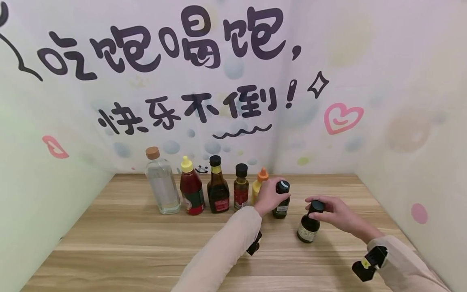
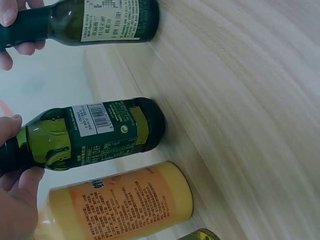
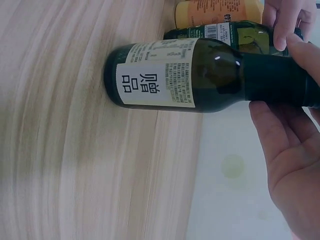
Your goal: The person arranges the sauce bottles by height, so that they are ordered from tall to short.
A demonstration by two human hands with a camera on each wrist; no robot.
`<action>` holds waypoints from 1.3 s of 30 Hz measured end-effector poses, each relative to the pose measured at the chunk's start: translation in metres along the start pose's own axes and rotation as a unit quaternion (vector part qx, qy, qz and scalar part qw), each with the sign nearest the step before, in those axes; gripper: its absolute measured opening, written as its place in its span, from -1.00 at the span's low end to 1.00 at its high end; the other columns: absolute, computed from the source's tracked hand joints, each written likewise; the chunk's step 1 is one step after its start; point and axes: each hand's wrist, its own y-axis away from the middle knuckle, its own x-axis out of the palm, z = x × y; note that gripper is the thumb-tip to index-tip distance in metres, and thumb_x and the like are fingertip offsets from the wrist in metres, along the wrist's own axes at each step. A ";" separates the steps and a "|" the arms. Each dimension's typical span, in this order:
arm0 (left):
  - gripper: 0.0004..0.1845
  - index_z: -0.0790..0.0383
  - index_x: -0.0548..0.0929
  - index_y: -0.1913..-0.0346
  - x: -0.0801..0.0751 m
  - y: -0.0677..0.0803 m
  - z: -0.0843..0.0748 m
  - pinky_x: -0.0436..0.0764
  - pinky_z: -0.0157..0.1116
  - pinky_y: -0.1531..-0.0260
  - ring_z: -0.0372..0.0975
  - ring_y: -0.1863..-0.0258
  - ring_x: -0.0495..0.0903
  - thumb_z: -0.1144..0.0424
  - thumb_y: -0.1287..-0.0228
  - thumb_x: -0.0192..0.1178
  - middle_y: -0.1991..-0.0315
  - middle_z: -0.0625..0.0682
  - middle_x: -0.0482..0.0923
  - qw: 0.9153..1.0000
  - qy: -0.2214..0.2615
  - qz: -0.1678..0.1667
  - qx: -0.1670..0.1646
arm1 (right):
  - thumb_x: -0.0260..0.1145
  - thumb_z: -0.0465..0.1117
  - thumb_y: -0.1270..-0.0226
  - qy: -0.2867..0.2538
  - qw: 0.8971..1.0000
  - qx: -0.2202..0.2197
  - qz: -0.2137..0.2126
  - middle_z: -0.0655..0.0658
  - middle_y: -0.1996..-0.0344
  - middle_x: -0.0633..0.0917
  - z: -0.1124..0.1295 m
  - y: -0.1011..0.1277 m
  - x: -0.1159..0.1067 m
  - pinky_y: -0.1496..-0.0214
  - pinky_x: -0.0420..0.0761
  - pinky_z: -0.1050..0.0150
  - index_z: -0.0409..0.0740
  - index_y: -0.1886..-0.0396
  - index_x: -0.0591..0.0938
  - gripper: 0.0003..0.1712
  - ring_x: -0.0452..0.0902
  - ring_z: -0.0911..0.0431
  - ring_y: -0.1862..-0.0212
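Note:
My left hand point(image 1: 269, 196) grips a small green glass bottle point(image 2: 95, 134) by its black cap and neck, at the right end of a row of bottles. A barcode label shows on it in the left wrist view. My right hand point(image 1: 337, 213) holds a dark bottle point(image 1: 308, 228) with a cream label by its long neck, nearer to me and to the right. In the right wrist view this bottle point(image 3: 220, 75) overlaps the green one, its base right at the tabletop. Beside my left hand is a yellow squeeze bottle point(image 2: 120, 202), partly hidden by that hand in the head view.
Left of the yellow bottle stand a black-capped bottle point(image 1: 240, 190), a brown sauce bottle point(image 1: 218, 190), a red squeeze bottle point(image 1: 191, 192) and a clear bottle point(image 1: 163, 186) with an orange-brown cap. The wooden table point(image 1: 146, 251) meets a printed backdrop point(image 1: 233, 81) behind the row.

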 end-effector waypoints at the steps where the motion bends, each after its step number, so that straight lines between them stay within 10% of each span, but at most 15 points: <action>1: -0.67 0.37 0.70 -0.08 0.000 0.000 0.000 0.70 -0.28 0.01 -0.05 0.04 0.73 0.42 -0.27 0.44 0.00 0.21 0.74 1.000 0.001 -0.001 -0.001 | 0.35 -0.46 -0.42 0.000 1.000 0.000 0.000 0.42 0.09 0.71 0.000 0.000 0.000 0.14 0.70 0.42 -0.68 -0.17 0.48 -0.56 0.66 0.42 0.06; 7: -0.64 0.34 0.68 -0.15 0.000 0.000 0.003 0.69 -0.25 -0.04 -0.05 -0.02 0.72 0.38 -0.32 0.42 -0.06 0.20 0.73 1.000 -0.005 0.001 -0.020 | 0.35 -0.46 -0.42 -0.005 1.000 -0.004 0.000 0.41 0.09 0.71 0.000 -0.001 0.001 0.13 0.70 0.43 -0.70 -0.15 0.48 -0.56 0.67 0.41 0.05; 14: -0.58 0.37 0.62 -0.22 0.004 0.002 0.003 0.67 -0.23 -0.09 -0.02 -0.06 0.69 0.37 -0.35 0.40 -0.09 0.23 0.70 1.000 -0.009 0.008 -0.016 | 0.36 -0.42 -0.43 0.015 1.000 0.018 0.001 -0.27 0.05 0.77 0.005 0.001 0.002 0.14 0.71 0.38 -0.66 -0.17 0.49 -0.55 0.66 0.41 0.08; 20: -0.58 0.35 0.62 -0.22 0.005 0.000 0.003 0.66 -0.19 -0.15 -0.02 -0.08 0.68 0.36 -0.34 0.41 -0.12 0.22 0.70 1.000 -0.011 0.009 -0.027 | 0.36 -0.41 -0.44 0.020 1.000 0.019 -0.002 0.23 0.08 0.75 0.006 0.001 0.002 0.13 0.71 0.39 -0.63 -0.17 0.51 -0.56 0.66 0.41 0.08; 39: -0.55 0.35 0.61 -0.25 0.007 -0.006 0.007 0.63 -0.20 -0.17 -0.03 -0.12 0.67 0.35 -0.35 0.42 -0.14 0.21 0.69 1.000 -0.010 0.010 -0.022 | 0.35 -0.45 -0.42 0.040 0.999 0.010 0.011 -0.58 0.00 0.68 0.002 0.000 0.000 0.10 0.67 0.44 -0.71 -0.22 0.42 -0.48 0.60 0.49 0.02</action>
